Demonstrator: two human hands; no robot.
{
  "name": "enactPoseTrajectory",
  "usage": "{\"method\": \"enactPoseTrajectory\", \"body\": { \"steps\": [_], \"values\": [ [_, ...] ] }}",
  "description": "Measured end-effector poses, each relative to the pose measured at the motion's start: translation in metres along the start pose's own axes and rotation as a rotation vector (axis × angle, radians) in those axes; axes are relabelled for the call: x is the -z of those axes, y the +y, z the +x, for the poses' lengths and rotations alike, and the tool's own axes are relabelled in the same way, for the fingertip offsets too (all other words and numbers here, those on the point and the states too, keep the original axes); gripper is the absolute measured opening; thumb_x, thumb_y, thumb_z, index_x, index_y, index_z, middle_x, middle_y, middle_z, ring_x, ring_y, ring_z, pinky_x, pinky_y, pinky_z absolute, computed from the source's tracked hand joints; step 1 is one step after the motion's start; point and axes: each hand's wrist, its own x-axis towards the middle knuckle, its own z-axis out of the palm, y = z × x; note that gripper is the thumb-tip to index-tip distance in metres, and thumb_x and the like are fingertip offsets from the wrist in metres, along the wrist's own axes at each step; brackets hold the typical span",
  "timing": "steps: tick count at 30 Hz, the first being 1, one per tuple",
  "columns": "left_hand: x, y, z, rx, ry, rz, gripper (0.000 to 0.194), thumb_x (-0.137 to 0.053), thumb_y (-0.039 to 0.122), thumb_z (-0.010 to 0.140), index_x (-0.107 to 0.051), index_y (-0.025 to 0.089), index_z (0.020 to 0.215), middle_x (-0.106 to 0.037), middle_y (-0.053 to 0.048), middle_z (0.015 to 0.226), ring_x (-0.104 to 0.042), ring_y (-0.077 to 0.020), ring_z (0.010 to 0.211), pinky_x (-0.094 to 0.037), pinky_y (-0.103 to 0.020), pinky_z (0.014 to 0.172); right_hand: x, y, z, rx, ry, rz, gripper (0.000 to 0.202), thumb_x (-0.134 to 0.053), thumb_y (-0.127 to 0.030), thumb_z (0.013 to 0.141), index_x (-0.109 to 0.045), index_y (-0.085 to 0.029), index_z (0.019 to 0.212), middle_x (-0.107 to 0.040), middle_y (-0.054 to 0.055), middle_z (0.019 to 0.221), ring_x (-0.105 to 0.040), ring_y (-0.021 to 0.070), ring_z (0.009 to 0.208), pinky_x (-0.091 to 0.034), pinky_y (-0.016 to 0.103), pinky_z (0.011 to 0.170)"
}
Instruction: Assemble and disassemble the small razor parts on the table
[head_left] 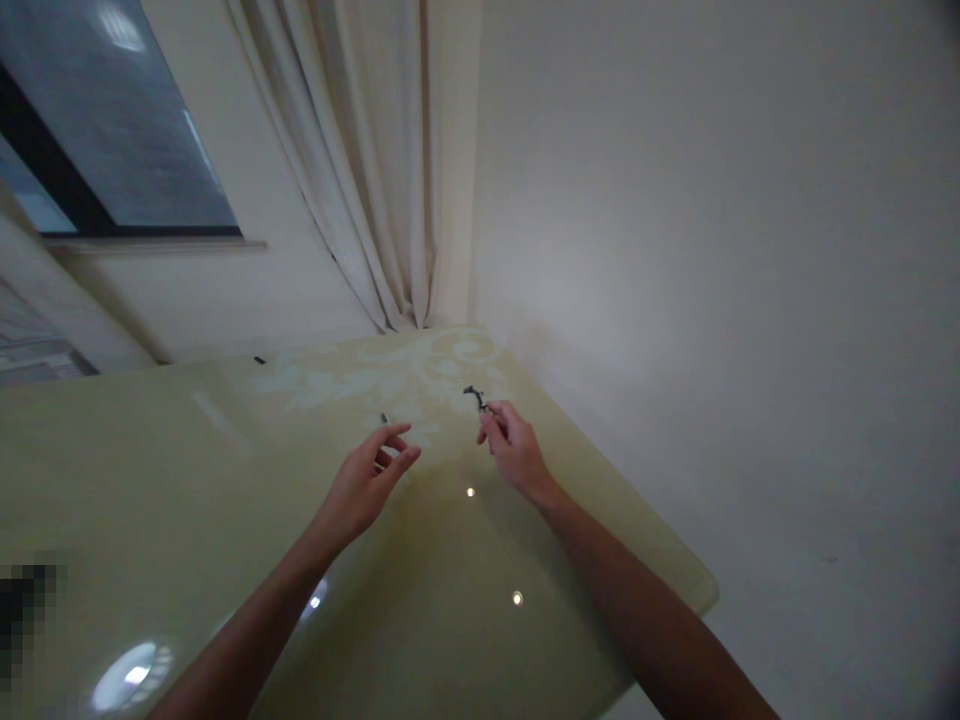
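My right hand (514, 445) pinches a small dark curved object (475, 396) between thumb and fingertips, holding it just above the table. What the object is cannot be made out. To its left, my left hand (375, 475) hovers with thumb and index finger apart and nothing visible between them. A small dark stick-like piece (384, 418) shows just beyond the left fingers; whether it touches them is unclear.
The glossy yellow-green table (187, 480) has a pale scroll pattern and light reflections. A small black piece (259, 360) lies near its far edge. Behind are a beige curtain (375, 150), a window (150, 120) and, on the right, a bare wall (675, 250).
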Motion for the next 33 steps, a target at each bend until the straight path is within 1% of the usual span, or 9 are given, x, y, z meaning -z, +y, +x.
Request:
{"method": "enactPoseTrajectory", "body": {
  "steps": [3,8,17,21,23,25,28,30,33],
  "values": [
    [-0.009,-0.028,-0.002,-0.120,-0.006,0.307,0.045,-0.058,0.043,0.094,-0.065,0.020,0.131,-0.064,-0.011,0.117,-0.066,-0.0235,0.088,-0.053,-0.042,0.087,0.033,0.031,0.021,-0.154,0.189,-0.221,0.031,-0.049,-0.039,0.100,-0.063,-0.016,0.114,-0.071,0.003,0.077,-0.055,0.0164,0.061,-0.039,0.027,0.063],
    [-0.013,-0.051,-0.003,-0.296,-0.235,0.457,0.048,-0.042,0.010,0.090,-0.072,0.024,0.126,-0.066,-0.011,0.130,-0.061,-0.0271,0.116,-0.046,-0.045,0.105,0.069,0.066,0.037,-0.229,0.289,-0.622,0.028,-0.050,-0.028,0.096,-0.074,-0.015,0.091,-0.068,0.012,0.092,-0.060,0.0220,0.085,-0.042,0.031,0.076],
    [-0.011,-0.033,-0.005,-0.327,-0.362,0.443,0.034,-0.047,0.013,0.091,-0.077,0.024,0.102,-0.072,-0.008,0.105,-0.066,-0.0261,0.101,-0.050,-0.037,0.090,0.044,0.070,0.037,-0.240,0.149,-0.704,0.023,-0.059,-0.025,0.097,-0.079,-0.013,0.097,-0.073,0.015,0.098,-0.065,0.0243,0.089,-0.042,0.031,0.078],
    [-0.013,-0.034,-0.013,-0.432,-0.306,0.488,0.038,-0.045,0.009,0.092,-0.075,0.027,0.108,-0.072,-0.008,0.111,-0.068,-0.0258,0.104,-0.052,-0.038,0.093,0.043,0.060,0.035,-0.182,0.236,-0.685,0.024,-0.063,-0.030,0.095,-0.076,-0.011,0.102,-0.071,0.016,0.103,-0.063,0.0253,0.094,-0.043,0.032,0.082],
    [-0.013,-0.031,-0.019,-0.511,-0.243,0.473,0.040,-0.043,0.010,0.096,-0.073,0.027,0.116,-0.072,-0.010,0.118,-0.067,-0.0261,0.110,-0.052,-0.040,0.098,0.038,0.049,0.033,-0.104,0.285,-0.608,0.028,-0.060,-0.036,0.096,-0.074,-0.013,0.100,-0.070,0.014,0.101,-0.061,0.0241,0.094,-0.044,0.032,0.084],
    [-0.016,-0.022,-0.024,-0.624,-0.188,0.448,0.038,-0.042,0.015,0.100,-0.071,0.025,0.122,-0.072,-0.013,0.121,-0.066,-0.0267,0.112,-0.053,-0.042,0.100,0.024,0.035,0.027,-0.092,0.207,-0.404,0.039,-0.052,-0.046,0.101,-0.073,-0.015,0.091,-0.069,0.009,0.087,-0.060,0.0201,0.083,-0.044,0.030,0.077],
    [-0.030,-0.003,-0.027,-0.799,-0.183,0.417,0.036,-0.042,0.018,0.104,-0.070,0.022,0.127,-0.072,-0.016,0.122,-0.068,-0.0265,0.112,-0.055,-0.043,0.100,-0.004,0.013,0.017,-0.250,-0.150,0.082,0.059,-0.044,-0.063,0.101,-0.071,-0.014,0.083,-0.064,0.003,0.068,-0.056,0.0140,0.062,-0.041,0.026,0.061],
    [-0.046,0.007,-0.023,-0.928,-0.208,0.412,0.035,-0.043,0.017,0.104,-0.068,0.021,0.129,-0.073,-0.016,0.121,-0.068,-0.0252,0.112,-0.056,-0.042,0.099,-0.018,0.003,0.012,-0.349,-0.314,0.357,0.055,-0.059,-0.067,0.091,-0.071,-0.014,0.083,-0.063,0.002,0.067,-0.055,0.0123,0.059,-0.039,0.024,0.056],
    [-0.074,0.013,-0.002,-0.996,-0.123,0.442,0.033,-0.043,0.020,0.105,-0.063,0.021,0.131,-0.071,-0.013,0.123,-0.067,-0.0225,0.115,-0.056,-0.039,0.099,-0.019,0.001,0.013,-0.356,-0.163,0.572,0.047,-0.072,-0.063,0.081,-0.071,-0.016,0.084,-0.057,-0.003,0.062,-0.048,0.0097,0.053,-0.035,0.022,0.051]
  ]
}}
